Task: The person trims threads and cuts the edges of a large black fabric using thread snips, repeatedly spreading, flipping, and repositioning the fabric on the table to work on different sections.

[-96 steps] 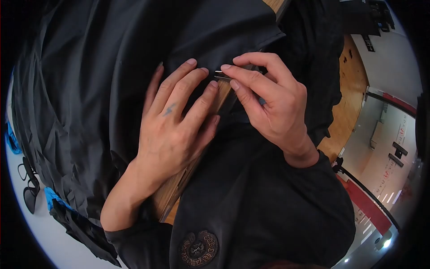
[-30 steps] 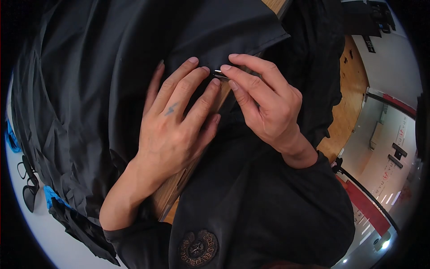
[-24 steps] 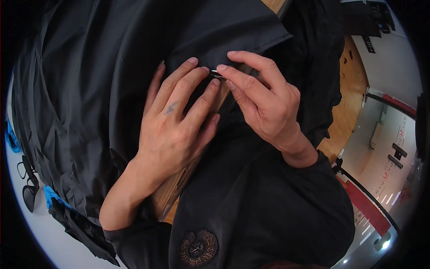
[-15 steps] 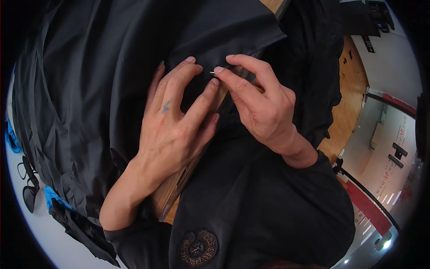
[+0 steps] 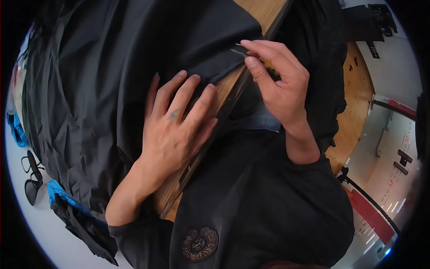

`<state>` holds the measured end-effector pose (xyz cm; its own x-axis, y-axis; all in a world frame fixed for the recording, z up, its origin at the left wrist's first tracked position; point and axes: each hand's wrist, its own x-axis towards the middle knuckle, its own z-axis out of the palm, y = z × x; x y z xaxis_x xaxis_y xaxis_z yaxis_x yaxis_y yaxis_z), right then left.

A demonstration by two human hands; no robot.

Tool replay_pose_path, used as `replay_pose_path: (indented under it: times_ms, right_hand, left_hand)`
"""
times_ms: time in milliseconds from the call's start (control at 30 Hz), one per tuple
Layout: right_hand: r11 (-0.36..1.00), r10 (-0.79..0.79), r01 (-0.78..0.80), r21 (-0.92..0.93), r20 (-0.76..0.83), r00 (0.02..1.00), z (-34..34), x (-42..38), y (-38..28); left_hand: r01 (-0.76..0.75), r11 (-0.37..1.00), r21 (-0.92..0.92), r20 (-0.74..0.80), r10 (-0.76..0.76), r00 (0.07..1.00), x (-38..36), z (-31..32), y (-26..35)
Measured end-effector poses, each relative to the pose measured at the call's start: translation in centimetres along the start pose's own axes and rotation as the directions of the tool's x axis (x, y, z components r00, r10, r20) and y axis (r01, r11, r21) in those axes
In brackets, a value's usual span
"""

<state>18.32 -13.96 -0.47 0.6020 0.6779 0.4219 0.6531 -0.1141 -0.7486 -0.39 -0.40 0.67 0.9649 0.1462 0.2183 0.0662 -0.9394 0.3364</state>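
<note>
Black fabric point(image 5: 188, 42) lies spread over a wooden table, its near edge running along the table's edge. My left hand point(image 5: 172, 121) rests flat on this cloth, fingers spread, holding nothing. Raised over the table's edge, up and to the right of it, my right hand point(image 5: 284, 83) is closed around small thread snips point(image 5: 239, 52). Their two thin metal blades point left over the fabric, tips apart. A bit of yellow shows between my fingers; the rest of the tool is hidden in the hand.
The wooden table edge point(image 5: 229, 92) runs diagonally in front of me. Black sunglasses point(image 5: 32, 186) and blue material point(image 5: 60, 193) lie at the left on a white surface. More black cloth point(image 5: 322, 67) hangs at the right, beside a wooden floor point(image 5: 354, 89).
My right hand has moved up and right, away from my left hand, and the snips' blades now show more. The left hand's fingers have spread flatter, and the fabric edge has shifted, baring more wood.
</note>
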Motion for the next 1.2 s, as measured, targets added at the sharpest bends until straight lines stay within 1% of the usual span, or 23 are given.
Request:
replay_pose_path:
  times_ms: [33,67,100,133,167,233,267,300,367,500,600,667,867,1100,1200]
  right_hand:
    - [0.995,-0.088,0.090,-0.040,0.043,0.995,-1.3,0.7,0.8]
    - [0.996,-0.091,0.092,-0.015,0.035,0.995,-1.7,1.0,1.2]
    - [0.994,-0.103,0.105,-0.027,0.084,0.991,-2.0,1.2,1.5]
    - [0.992,-0.113,0.120,-0.041,0.133,0.985,-2.1,1.4,1.7]
    - [0.992,-0.118,0.122,-0.022,0.128,0.985,-1.8,1.6,1.6]
    - [0.990,-0.102,0.117,-0.082,0.169,0.980,-0.9,1.8,0.9]
    - [0.989,-0.104,0.121,-0.087,0.172,0.979,0.9,1.5,0.1]
    - [0.985,-0.124,0.143,-0.098,0.181,0.976,1.0,1.6,0.1]
    - [0.980,-0.138,0.162,-0.116,0.193,0.972,0.9,1.6,-0.3]
    - [0.974,-0.128,0.171,-0.147,0.266,0.955,0.3,0.9,-1.6]
    - [0.969,-0.106,0.166,-0.183,0.298,0.949,0.3,0.8,-2.3]
    - [0.965,-0.091,0.159,-0.207,0.305,0.948,0.3,0.8,-2.7]
    - [0.955,-0.083,0.165,-0.248,0.310,0.947,0.2,0.9,-3.1]
    - [0.946,-0.107,0.181,-0.268,0.267,0.958,0.7,0.5,-2.8]
    - [0.935,-0.124,0.200,-0.295,0.256,0.959,0.9,0.2,-2.8]
  left_hand:
    - [0.020,0.998,0.065,0.006,-0.021,1.000,1.0,-0.1,1.2]
    - [0.040,0.993,0.115,0.017,-0.042,0.999,1.3,-0.2,1.9]
    - [0.062,0.985,0.164,0.027,-0.067,0.997,1.8,-0.2,2.6]
    - [0.036,0.971,0.236,0.031,-0.045,0.999,2.1,-0.1,3.0]
    - [0.041,0.967,0.253,0.037,-0.052,0.998,2.1,0.0,2.9]
    - [0.007,0.979,0.205,0.015,-0.010,1.000,1.7,0.3,2.0]
    - [-0.046,0.986,0.159,-0.003,0.047,0.999,0.6,0.0,0.4]
    - [-0.050,0.986,0.157,-0.004,0.051,0.999,0.7,0.1,0.0]
    - [-0.028,0.998,-0.058,0.006,0.029,1.000,0.6,0.3,-0.7]
    - [-0.043,0.996,-0.076,-0.054,0.039,0.998,0.6,0.5,-0.7]
    - [-0.023,0.995,-0.096,-0.044,0.019,0.999,0.6,0.3,-0.7]
    - [-0.025,0.997,-0.069,-0.020,0.024,1.000,0.6,0.2,-0.7]
    - [-0.021,0.996,-0.084,-0.028,0.019,0.999,0.6,0.2,-0.7]
    - [-0.026,0.996,-0.081,-0.029,0.023,0.999,0.6,0.3,-0.7]
    - [-0.002,0.997,-0.078,0.004,0.003,1.000,0.6,0.1,-0.6]
